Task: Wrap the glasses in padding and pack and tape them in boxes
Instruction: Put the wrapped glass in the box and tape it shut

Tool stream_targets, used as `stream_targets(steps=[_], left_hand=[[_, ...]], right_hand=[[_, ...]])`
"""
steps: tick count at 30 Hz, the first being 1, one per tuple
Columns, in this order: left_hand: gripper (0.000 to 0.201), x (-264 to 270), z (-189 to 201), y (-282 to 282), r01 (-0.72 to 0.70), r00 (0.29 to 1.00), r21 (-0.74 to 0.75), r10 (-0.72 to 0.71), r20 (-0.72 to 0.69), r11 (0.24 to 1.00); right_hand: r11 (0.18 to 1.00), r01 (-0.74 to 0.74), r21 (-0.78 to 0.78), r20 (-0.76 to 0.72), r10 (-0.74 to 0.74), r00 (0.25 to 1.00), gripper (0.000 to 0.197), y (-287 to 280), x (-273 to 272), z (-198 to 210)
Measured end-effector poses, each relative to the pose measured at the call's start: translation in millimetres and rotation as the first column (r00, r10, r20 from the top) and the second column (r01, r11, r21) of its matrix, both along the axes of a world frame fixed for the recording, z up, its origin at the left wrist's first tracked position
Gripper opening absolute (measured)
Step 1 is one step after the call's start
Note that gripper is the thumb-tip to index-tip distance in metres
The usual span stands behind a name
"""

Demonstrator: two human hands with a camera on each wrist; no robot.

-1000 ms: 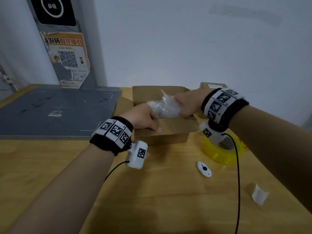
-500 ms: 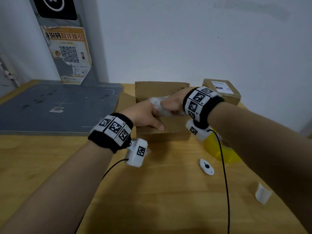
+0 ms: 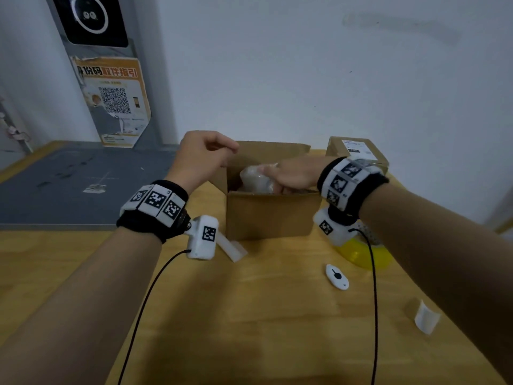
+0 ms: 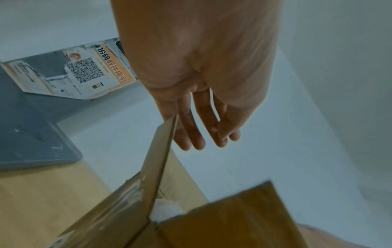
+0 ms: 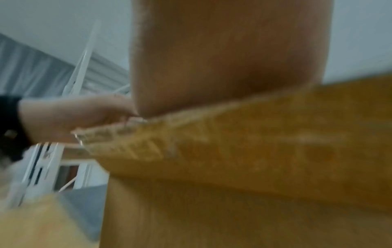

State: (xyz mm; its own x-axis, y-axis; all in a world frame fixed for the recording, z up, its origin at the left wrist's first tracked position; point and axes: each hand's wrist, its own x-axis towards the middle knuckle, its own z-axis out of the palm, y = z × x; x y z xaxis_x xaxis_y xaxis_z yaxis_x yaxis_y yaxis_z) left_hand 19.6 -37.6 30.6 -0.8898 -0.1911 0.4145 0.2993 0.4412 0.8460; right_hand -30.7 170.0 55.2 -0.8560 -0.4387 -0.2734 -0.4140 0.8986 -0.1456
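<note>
The crinkly bubble-wrapped glass (image 3: 256, 177) now sits down inside the open brown cardboard box (image 3: 270, 215), under the right hand (image 3: 294, 173), whose flat fingers press it. The left hand (image 3: 201, 155) has lifted off the front wall to the raised left flap (image 4: 158, 161), fingers nearly straight, holding nothing
</note>
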Motion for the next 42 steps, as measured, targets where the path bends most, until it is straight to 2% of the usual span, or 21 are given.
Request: stream_targets(steps=[3, 8, 11, 14, 17, 19, 22, 24, 26, 29, 31, 34, 38, 40, 42], left_hand=[[0.025, 1.7, -5.1, -2.9, -0.013, 1.0, -0.002, 0.013, -0.027, 1.0], [0.031, 4.3, -10.7, -4.7, -0.117, 0.989, 0.08, 0.123, -0.078, 0.99], [0.03, 2.7, -11.4, -5.2, -0.153, 0.983, 0.115, 0.163, -0.089, 0.982], [0.027, -2.0, -15.1, -5.2, -0.161, 0.985, 0.143, 0.167, -0.036, 0.977], [0.022, -3.1, -17.2, -0.5, -0.159, 0.985, 0.178, 0.168, -0.036, 0.971], [0.016, 0.8, -17.9, 5.4, -0.117, 0.989, 0.233, 0.134, -0.056, 0.965], [0.033, 9.2, -23.8, 12.6, -0.003, 1.0, 0.275, 0.005, -0.005, 0.961], [0.048, 12.8, -29.9, 13.7, 0.012, 0.997, 0.213, -0.026, 0.067, 0.977], [0.06, 14.7, -35.7, 12.6, 0.045, 0.991, 0.135, -0.062, 0.122, 0.99], [0.087, 17.4, -45.2, 7.6, 0.148, 0.972, -0.032, -0.14, 0.187, 0.988], [0.1, 17.2, -50.3, 1.2, 0.224, 0.958, -0.055, -0.209, 0.198, 0.973], [0.103, 14.0, -53.6, -5.4, 0.304, 0.936, -0.127, -0.272, 0.222, 0.944], [0.115, 10.5, -60.2, -8.9, 0.39, 0.898, -0.15, -0.339, 0.28, 0.909], [0.104, 9.6, -61.4, -9.9, 0.379, 0.897, -0.164, -0.318, 0.306, 0.911], [0.067, 6.2, -62.6, -6.9, 0.289, 0.932, -0.172, -0.237, 0.273, 0.942]], right_hand=[[0.996, -0.031, 0.084, -0.054, 0.036, 0.998, 0.081, -8.7, 2.9, -7.5], [0.998, -0.052, 0.02, 0.049, 0.051, 0.997, 0.078, 1.7, -3.3, -2.8], [0.983, -0.07, -0.172, 0.03, 0.076, 0.997, 0.075, 16.4, -3.4, 3.7], [0.919, -0.098, -0.382, -0.11, 0.06, 0.992, 0.066, 34.4, -7.0, 9.6], [0.878, -0.08, -0.472, -0.186, -0.01, 0.983, 0.06, 48.8, -10.6, 10.4], [0.846, -0.048, -0.531, -0.171, -0.052, 0.984, 0.059, 59.1, -11.3, 7.1], [0.755, 0.028, -0.655, -0.074, -0.101, 0.992, 0.065, 73.7, -11.8, -6.3], [0.683, 0.082, -0.726, 0.008, -0.11, 0.994, 0.07, 81.7, -10.4, -17.3], [0.646, 0.112, -0.755, 0.062, -0.099, 0.993, 0.076, 88.3, -7.6, -24.2], [0.637, 0.181, -0.749, 0.174, -0.075, 0.982, 0.087, 96.9, -5.8, -37.6], [0.652, 0.167, -0.74, 0.204, -0.019, 0.979, 0.091, 102.0, -7.6, -52.0], [0.662, 0.114, -0.741, 0.206, 0.063, 0.977, 0.092, 106.1, -7.9, -64.2], [0.606, 0.1, -0.789, 0.24, 0.154, 0.959, 0.102, 109.9, -4.8, -65.4], [0.582, 0.093, -0.808, 0.227, 0.161, 0.96, 0.107, 112.7, -2.9, -65.4], [0.632, 0.102, -0.768, 0.186, 0.067, 0.98, 0.121, 110.1, -8.5, -69.6]])
